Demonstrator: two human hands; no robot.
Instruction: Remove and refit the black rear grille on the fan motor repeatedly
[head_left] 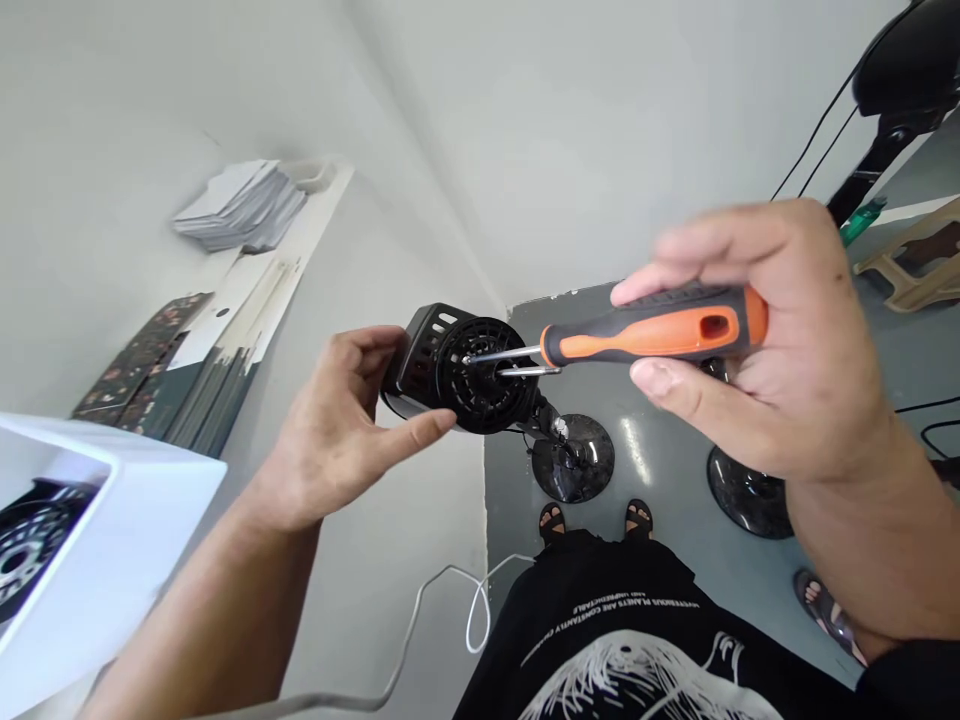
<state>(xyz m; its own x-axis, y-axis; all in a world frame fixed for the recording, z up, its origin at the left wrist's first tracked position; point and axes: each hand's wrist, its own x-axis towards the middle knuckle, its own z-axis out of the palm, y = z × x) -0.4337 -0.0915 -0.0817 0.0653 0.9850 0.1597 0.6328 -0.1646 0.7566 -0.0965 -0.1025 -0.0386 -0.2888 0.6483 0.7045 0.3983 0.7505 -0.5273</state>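
Note:
A black fan motor housing [420,350] with a round slotted front and a metal shaft is near the middle of the view. My left hand [330,430] grips its left side, thumb at the lower edge and fingers along the upper edge. An orange and black screwdriver [645,335] lies in my right hand [795,350], its handle end against the palm and the thumb and fingers along the handle. The screwdriver's tip meets the round front, left of the shaft. Below the housing, a black stand runs down to a glossy round base [574,460].
At left, a shelf [322,215] holds stacked papers [240,205] and boxes. A white bin [150,500] with a black slotted part [30,550] is at lower left. Another round base [750,490] stands right, near a person's foot [829,610]. A white cable [409,640] hangs below.

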